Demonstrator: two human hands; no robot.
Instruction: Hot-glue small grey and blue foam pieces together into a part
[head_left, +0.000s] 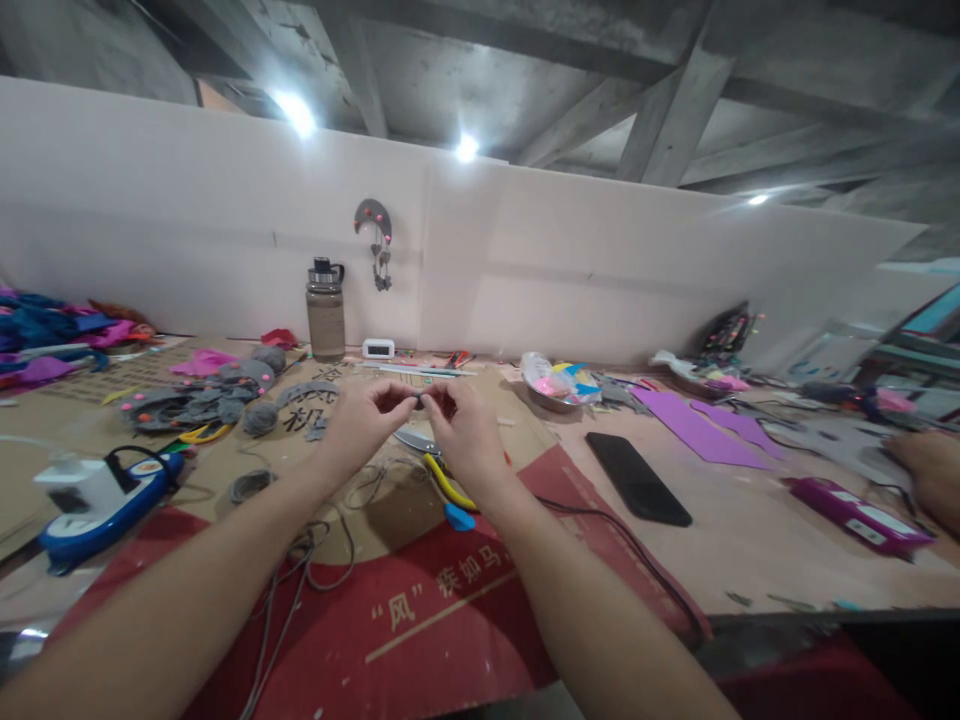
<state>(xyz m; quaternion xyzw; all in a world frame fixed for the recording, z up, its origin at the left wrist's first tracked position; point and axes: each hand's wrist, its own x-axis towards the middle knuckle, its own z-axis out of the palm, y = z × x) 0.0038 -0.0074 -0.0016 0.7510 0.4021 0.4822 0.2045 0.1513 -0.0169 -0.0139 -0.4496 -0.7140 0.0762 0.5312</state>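
Observation:
Both hands meet over the cardboard, thumbs and fingertips pinched on a small dark grey piece between them. My left hand is closed on its left side, my right hand on its right. The piece is too small and too covered by fingers to name. Below and partly behind my right hand lie scissors with yellow handles, near a blue scrap. Loose grey cord trails across the cardboard under my left forearm.
Left are a blue power strip, grey felt pieces and yarn balls. A water bottle stands by the white panel. Right are a black phone, purple sheets, a magenta case and another person's hand.

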